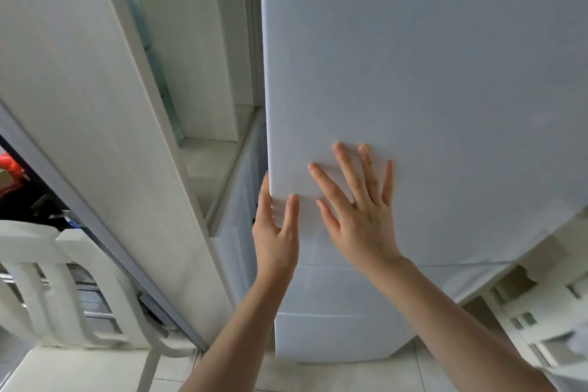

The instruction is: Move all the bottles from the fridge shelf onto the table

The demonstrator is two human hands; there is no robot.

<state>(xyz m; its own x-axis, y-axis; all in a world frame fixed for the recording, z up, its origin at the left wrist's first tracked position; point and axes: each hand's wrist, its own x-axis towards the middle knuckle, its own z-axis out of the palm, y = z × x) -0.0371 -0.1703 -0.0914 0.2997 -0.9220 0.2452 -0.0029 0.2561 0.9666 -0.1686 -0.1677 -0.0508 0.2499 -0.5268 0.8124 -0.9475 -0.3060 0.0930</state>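
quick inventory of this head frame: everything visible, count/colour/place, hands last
fridge door: 1, white, fills centre and right, partly ajar with a gap at its left edge
fridge interior: 1, white walls and shelf seen through the gap, upper centre-left; no bottles visible
side panel: 1, white, slanting across the left of the gap
plastic chair: 1, white, slatted back, lower left
red-orange item: 1, far left edge, too cropped to identify
floor tiles: pale, bottom of frame
white moulded object: 1, lower right, unclear what it is
left hand: 1, fingers at the door's left edge, thumb on its front
right hand: 1, fingers spread flat on the door front
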